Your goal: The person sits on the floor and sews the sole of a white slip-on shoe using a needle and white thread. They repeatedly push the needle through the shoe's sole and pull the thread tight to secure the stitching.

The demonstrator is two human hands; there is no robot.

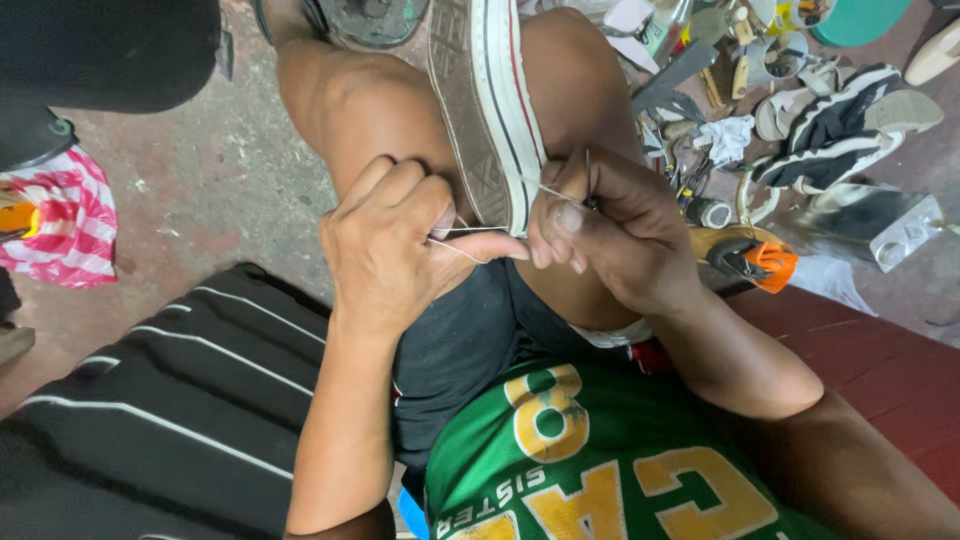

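Sneaker (490, 110), white canvas with a grey-brown rubber sole, is clamped sole-edge-up between the seated person's bare knees, toe pointing away from the body. Head view, the only view: the left hand (395, 245) is closed into a loose fist just beside the sole's edge, thumb and forefinger pinching a pale thread (470, 240) that runs taut across to the shoe. The right hand (610, 230) is also closed, fingertips bunched on a thin metal awl or needle (587, 175) whose shaft stands upright against the white sidewall; a second strand leads from the sidewall toward it. Whether the tip is inside the rubber I cannot tell; the fingers hide it. Judged risks: both sets of fingertips sit touching or just beside the tool's point, so a slip off the hard sole edge could drive it into the left thumb or the bare thigh below. The thread is under tension; a jerk might snap it or cut into the pinching finger. The shoe is held by knee pressure alone, so it could twist as the tool is pushed. To the right on the floor lie more shoes (850, 120), scattered tools, and an orange-and-black tool (755, 258) near the right forearm; an elbow swing could knock it. A pink striped bag (65, 230) lies well apart at left.
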